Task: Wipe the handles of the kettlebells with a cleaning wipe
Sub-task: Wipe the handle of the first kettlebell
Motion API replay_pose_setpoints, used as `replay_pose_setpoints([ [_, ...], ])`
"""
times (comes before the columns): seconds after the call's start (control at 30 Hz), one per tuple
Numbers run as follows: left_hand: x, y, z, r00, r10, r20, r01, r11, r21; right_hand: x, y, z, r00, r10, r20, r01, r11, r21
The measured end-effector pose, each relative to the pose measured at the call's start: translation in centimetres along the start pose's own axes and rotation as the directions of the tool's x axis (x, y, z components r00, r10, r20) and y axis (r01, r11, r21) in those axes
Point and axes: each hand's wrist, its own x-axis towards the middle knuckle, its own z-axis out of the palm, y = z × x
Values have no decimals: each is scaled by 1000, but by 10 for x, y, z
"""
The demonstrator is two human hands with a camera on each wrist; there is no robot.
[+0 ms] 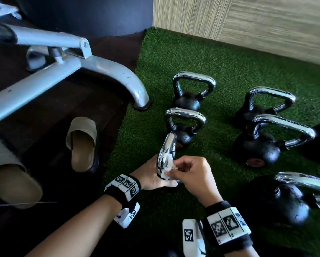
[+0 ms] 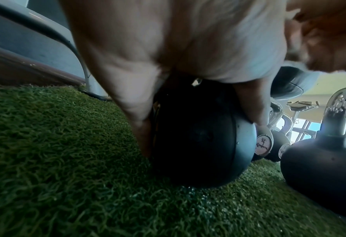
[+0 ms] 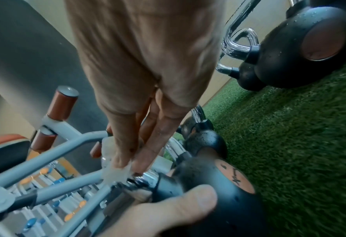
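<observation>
A black kettlebell (image 2: 198, 144) lies tilted on the green turf, and my left hand (image 1: 154, 176) grips its ball from above, fingers curled round it. Its chrome handle (image 1: 168, 145) points away from me. My right hand (image 1: 183, 171) pinches a white cleaning wipe (image 1: 168, 166) against the lower part of that handle. In the right wrist view the fingertips (image 3: 127, 163) press the wipe (image 3: 115, 174) onto the chrome beside the ball (image 3: 208, 192). The ball is hidden under my hands in the head view.
Several other chrome-handled kettlebells stand on the turf (image 1: 220, 58): two just beyond my hands (image 1: 183, 134) (image 1: 187, 101), more to the right (image 1: 255, 149) (image 1: 285, 203). A grey bench frame (image 1: 109, 65) and a beige slipper (image 1: 83, 143) lie left. A wood-look wall (image 1: 266, 25) closes the back.
</observation>
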Motion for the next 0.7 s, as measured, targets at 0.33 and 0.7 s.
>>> replay_pose_setpoints([
  [0.33,-4,-1,-2,997,-23,72,38,978,-206,30,-7,-6,960,-2,279,70,969,-237],
  [0.7,-12,-17,6,999,-39,35,44,986,-160,32,-6,0,896,-10,444,70,990,-119],
])
